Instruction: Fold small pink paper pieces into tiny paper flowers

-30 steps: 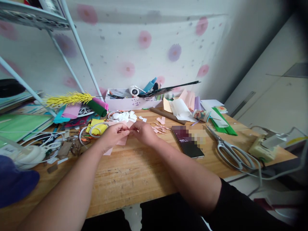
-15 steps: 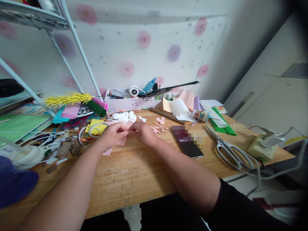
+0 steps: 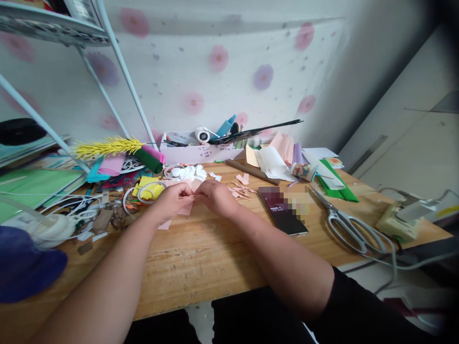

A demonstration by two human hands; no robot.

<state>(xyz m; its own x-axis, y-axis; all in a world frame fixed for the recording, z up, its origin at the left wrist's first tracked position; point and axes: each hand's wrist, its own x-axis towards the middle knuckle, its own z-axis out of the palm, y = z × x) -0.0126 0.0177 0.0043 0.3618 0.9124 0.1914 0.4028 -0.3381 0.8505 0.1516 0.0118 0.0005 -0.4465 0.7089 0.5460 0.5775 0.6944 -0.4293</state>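
Over the middle of the desk, my left hand (image 3: 176,199) and my right hand (image 3: 217,197) meet with fingertips pinched together. Between them is a tiny strip of pink paper (image 3: 194,195), mostly hidden by the fingers. Pieces of flat pink paper (image 3: 185,210) lie beneath and beside my left hand. To the right of my right hand sits a small pile of thin twisted pink paper strips (image 3: 242,191), with a cut pink scrap (image 3: 243,178) behind it. White paper petals (image 3: 191,173) rest just beyond my hands.
A phone (image 3: 281,210) and large grey scissors (image 3: 346,224) lie on the right, near a power strip (image 3: 398,222). Paper rolls (image 3: 272,162) and a brown tube (image 3: 251,172) lie behind. Cables (image 3: 71,210), scraps and a yellow bristly stem (image 3: 107,146) crowd the left. A white box (image 3: 197,154) stands at the back.
The whole view has shifted slightly, so things appear a little farther right. Both hands keep the same pinch, fingertips still together.
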